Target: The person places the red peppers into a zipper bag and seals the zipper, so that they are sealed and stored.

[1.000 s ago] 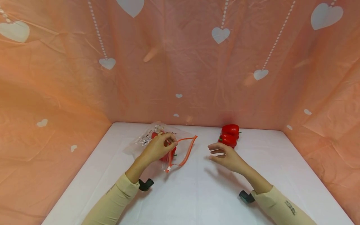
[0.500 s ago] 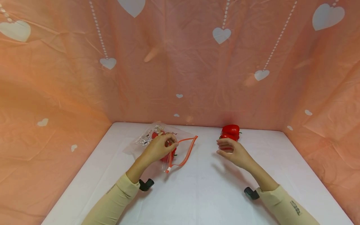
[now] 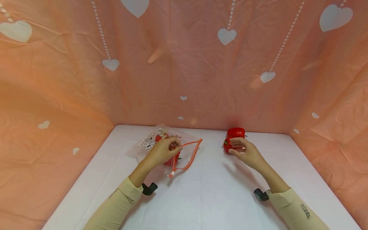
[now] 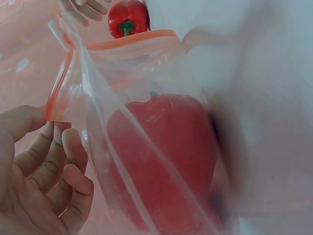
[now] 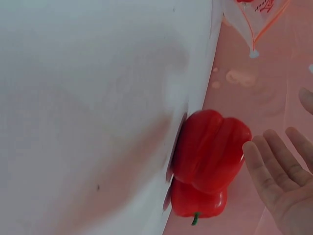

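Observation:
A clear zip bag [image 3: 193, 156] with an orange zip edge lies at left of centre, its mouth gaping to the right. My left hand [image 3: 164, 150] pinches the orange edge between thumb and fingertips. Through the plastic shows a red bell pepper [image 4: 161, 156] with its green stem toward the mouth. On the right, my right hand [image 3: 248, 154] is held with fingers spread loosely beside the nearer red bell pepper [image 3: 227, 146], overlapping it in the head view. In the right wrist view its fingertips [image 5: 250, 152] are right at that pepper's side. Another red bell pepper [image 3: 235, 132] sits just behind.
A white-covered table [image 3: 198, 198] carries everything. Orange curtains [image 3: 184, 73] with white hearts hang behind it and on both sides. A white slider [image 3: 172, 173] sits at the bag's near corner. Dark camera mounts [image 3: 149, 189] are worn at both wrists.
My right hand has moved rightward, from the left of the nearer pepper to over its right part, so the pepper's stem end now shows. The left hand and the bag stay put.

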A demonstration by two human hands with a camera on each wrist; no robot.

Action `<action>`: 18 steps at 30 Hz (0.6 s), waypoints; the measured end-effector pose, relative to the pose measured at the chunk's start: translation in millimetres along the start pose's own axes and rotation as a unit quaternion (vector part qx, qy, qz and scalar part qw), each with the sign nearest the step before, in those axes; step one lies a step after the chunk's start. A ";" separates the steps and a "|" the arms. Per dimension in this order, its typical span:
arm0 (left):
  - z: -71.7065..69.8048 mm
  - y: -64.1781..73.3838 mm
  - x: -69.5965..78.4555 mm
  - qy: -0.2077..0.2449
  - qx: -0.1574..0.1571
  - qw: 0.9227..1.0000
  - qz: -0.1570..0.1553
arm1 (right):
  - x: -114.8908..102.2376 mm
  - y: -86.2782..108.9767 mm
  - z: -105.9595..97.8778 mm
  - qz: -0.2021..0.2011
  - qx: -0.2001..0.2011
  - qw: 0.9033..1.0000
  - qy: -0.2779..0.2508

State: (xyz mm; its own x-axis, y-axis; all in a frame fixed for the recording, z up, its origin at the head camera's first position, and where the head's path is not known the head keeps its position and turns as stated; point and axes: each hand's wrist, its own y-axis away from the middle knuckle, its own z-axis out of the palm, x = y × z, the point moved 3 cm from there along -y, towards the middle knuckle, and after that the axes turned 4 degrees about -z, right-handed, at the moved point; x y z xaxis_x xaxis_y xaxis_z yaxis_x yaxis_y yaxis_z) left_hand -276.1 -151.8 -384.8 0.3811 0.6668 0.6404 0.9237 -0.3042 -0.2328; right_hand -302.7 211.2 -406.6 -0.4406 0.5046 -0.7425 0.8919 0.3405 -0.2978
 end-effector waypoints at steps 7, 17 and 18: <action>-0.1 0.2 1.4 -0.005 -0.002 1.000 -0.009 | 5.4 -2.9 -8.7 0.012 0.016 0.999 0.030; 1.0 0.8 0.0 -0.009 -0.007 1.000 -0.017 | 17.2 -7.2 -17.6 0.018 0.016 0.998 0.058; 1.1 0.9 0.0 -0.010 -0.006 1.000 -0.016 | 18.7 -7.8 -18.0 0.018 0.016 0.998 0.062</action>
State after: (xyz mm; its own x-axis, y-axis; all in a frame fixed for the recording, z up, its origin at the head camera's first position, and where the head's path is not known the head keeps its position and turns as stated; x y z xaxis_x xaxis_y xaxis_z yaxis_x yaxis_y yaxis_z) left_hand -275.2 -151.3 -385.8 0.3515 0.6896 0.6332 0.9351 -0.2907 -0.2026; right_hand -319.7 232.2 -407.4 -0.4162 0.6111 -0.6733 0.9091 0.2956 -0.2936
